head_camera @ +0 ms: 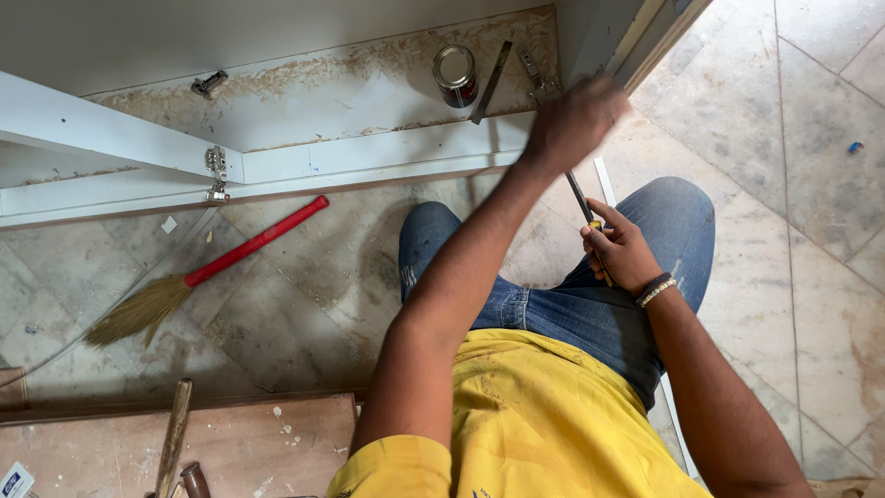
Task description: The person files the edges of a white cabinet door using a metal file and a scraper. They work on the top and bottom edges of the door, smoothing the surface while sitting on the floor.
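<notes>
Head view: left hand point(573, 120) reached, grip unclear, toward one o'clock cabinet frame point(369, 159); right hand point(622, 251) clenched a yellow-handled chisel point(587, 214); fitting looked unfinished.

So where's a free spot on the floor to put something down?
Bare marble floor lies between the broom and the person's knee, and more right of the jeans. The cabinet base by the tin can is crowded, near the left hand.

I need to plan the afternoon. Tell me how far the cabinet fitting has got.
Done: one hinge sits fixed on the white cabinet frame, and its door stands open.

In hand: the left hand reaches up to the frame's right corner, blurred, while the right hand holds a yellow-handled screwdriver.

Left: a loose hinge, a tin and a metal strip lie unused inside; sawdust and the broom await cleanup.
</notes>
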